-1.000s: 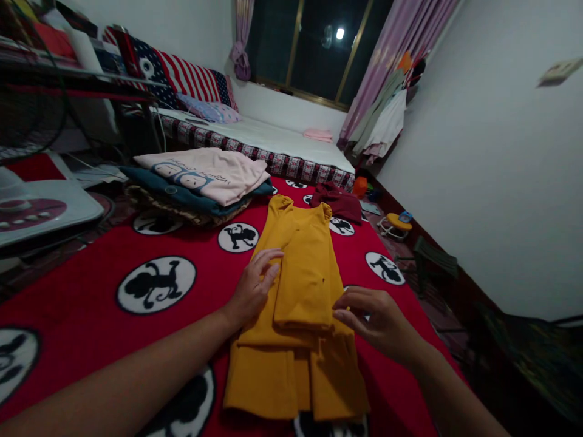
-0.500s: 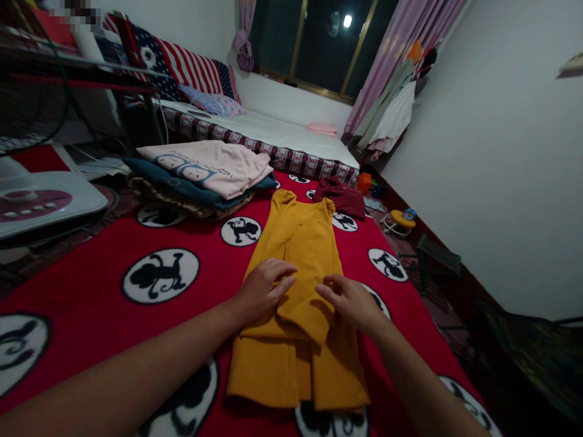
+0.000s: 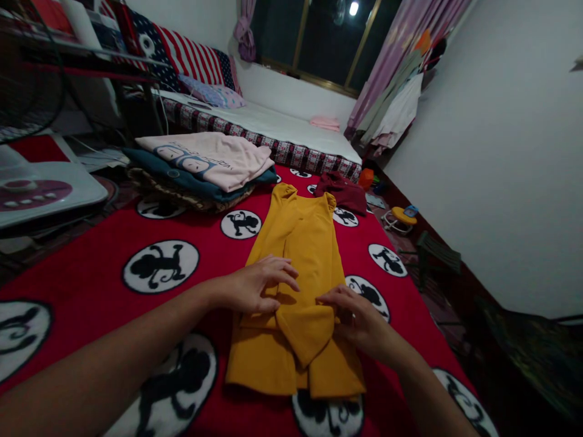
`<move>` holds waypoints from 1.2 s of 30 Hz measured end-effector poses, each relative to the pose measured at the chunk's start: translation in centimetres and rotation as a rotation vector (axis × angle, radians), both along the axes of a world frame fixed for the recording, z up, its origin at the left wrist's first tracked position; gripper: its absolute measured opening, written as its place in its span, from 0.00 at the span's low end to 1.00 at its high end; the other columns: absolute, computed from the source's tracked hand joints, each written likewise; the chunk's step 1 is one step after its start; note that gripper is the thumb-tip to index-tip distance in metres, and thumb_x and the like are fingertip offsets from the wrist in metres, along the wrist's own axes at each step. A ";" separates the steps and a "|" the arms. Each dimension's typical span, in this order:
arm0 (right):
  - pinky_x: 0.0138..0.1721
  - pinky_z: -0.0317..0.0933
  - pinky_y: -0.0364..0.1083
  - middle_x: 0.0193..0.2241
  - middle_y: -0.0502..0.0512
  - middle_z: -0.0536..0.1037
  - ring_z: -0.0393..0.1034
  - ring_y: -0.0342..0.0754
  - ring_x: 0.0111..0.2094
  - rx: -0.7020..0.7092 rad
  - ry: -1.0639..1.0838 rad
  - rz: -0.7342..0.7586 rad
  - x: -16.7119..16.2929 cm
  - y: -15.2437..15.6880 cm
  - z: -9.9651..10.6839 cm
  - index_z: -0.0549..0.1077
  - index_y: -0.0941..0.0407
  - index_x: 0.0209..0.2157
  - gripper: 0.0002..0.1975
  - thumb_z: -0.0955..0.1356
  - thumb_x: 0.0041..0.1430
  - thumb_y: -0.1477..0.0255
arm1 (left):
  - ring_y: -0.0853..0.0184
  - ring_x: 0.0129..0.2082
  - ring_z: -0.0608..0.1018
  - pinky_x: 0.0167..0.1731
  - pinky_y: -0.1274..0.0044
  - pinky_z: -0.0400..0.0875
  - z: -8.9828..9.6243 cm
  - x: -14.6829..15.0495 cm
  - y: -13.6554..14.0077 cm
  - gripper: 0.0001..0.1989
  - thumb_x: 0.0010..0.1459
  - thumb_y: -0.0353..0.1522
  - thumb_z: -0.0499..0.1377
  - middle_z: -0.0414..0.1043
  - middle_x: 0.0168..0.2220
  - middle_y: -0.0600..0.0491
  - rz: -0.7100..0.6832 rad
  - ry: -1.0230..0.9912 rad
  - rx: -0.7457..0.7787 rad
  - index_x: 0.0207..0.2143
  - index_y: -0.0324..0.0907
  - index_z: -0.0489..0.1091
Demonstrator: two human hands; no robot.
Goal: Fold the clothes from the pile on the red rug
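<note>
A yellow garment (image 3: 312,237) lies lengthwise on a red blanket (image 3: 104,261) printed with black monkeys in white circles. Its shoulders point away from me, and the hem is nearest. Over its lower middle, a yellow flap (image 3: 305,331) is folded down to a point. My left hand (image 3: 257,284) rests over the garment's left side with fingers spread and the thumb by the flap's left corner. On the other side, the curled fingers of my right hand (image 3: 364,318) hold the cloth at the flap's right corner; the thumb is partly hidden.
Folded clothes (image 3: 204,164), pink on top, are stacked at the far left. A dark red folded garment (image 3: 341,191) lies at the blanket's far right. Beyond is a low bed (image 3: 282,124). A yellow-topped stool (image 3: 403,216) and a dark folding stool (image 3: 437,252) stand on the right.
The flap's upper edge has come down towards me into a shorter, pointed fold. My left hand has spread its fingers and shifted slightly left. My right hand has moved down and nearer.
</note>
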State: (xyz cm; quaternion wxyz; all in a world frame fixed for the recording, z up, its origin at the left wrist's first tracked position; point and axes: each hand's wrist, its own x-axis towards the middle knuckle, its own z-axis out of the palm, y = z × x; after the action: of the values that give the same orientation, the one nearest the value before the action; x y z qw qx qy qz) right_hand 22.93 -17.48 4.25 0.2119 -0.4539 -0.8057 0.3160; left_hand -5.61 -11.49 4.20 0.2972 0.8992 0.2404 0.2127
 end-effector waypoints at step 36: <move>0.32 0.68 0.48 0.41 0.57 0.72 0.71 0.48 0.32 0.251 0.080 -0.548 -1.1 1.3 -2.6 0.62 0.54 0.53 0.22 0.66 0.58 0.65 | 0.63 0.44 0.77 0.41 0.71 0.74 -2.3 3.2 -1.3 0.23 0.58 0.29 0.53 0.68 0.53 0.45 0.589 -0.418 -0.179 0.56 0.43 0.62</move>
State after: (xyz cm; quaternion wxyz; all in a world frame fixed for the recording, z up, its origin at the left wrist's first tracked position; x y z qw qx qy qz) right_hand 21.83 -16.19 1.61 0.3752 -0.6119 -0.6770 0.1625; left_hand -2.41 -12.82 1.94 0.3432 0.6990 0.4407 0.4466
